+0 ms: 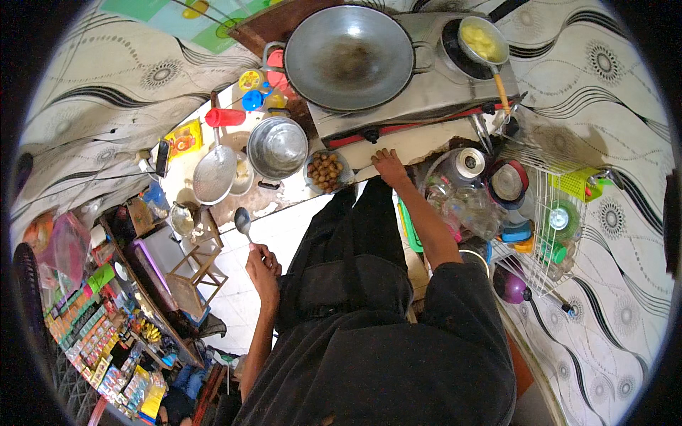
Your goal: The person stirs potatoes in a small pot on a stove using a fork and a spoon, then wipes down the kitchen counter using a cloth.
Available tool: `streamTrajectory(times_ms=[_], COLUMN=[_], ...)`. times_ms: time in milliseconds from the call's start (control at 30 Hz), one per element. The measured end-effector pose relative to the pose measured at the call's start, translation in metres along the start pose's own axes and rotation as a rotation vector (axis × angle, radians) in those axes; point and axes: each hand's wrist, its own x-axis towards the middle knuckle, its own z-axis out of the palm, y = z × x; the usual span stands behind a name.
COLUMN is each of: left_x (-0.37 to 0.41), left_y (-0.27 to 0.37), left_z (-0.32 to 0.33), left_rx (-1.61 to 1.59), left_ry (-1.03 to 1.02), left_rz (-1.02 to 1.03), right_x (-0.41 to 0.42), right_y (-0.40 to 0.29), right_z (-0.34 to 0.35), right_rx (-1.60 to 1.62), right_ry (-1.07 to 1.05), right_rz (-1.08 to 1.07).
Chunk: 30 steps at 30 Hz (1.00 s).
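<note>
My left hand holds a metal spoon by its handle, bowl upward, over the white tiled floor. My right hand rests on the counter edge below the stove, fingers a little spread; nothing shows in it. Left of it a bowl of small round brown pieces sits near the edge. Beside that stand a metal pot, a perforated metal skimmer and a bowl with pale contents. A large wok sits on the gas stove, with a small pan of yellow pieces at its right.
A wire dish rack and clear glassware stand at the right. A yellow packet and a red-handled item lie on the left counter. A wooden stool stands at the left, near shelves of packets. Part of another person shows at the lower left.
</note>
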Motion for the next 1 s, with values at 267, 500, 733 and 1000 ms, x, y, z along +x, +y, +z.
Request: streamTrajectory(times_ms=[267,500,733,1000], left_x=[-0.001,-0.004,-0.008,-0.006], left_y=[-0.002,0.009,-0.008,-0.018], left_z=[-0.001,0.008,-0.002,-0.009], left_rx=[0.076,0.083,0.081,0.024], left_ry=[-0.021,0.003,0.028,0.022], left_rz=[0.078,0.011,0.021,0.024], right_x=[-0.019,-0.023,-0.008,0.000], right_y=[-0.007,-0.002,-0.004,0.005], right_z=[0.000,0.011,0.012,0.015], right_rx=[0.087,0.026,0.041,0.062], right_ry=[-0.044,-0.015,0.127,0.186], right_rz=[0.036,0.072,0.020,-0.020])
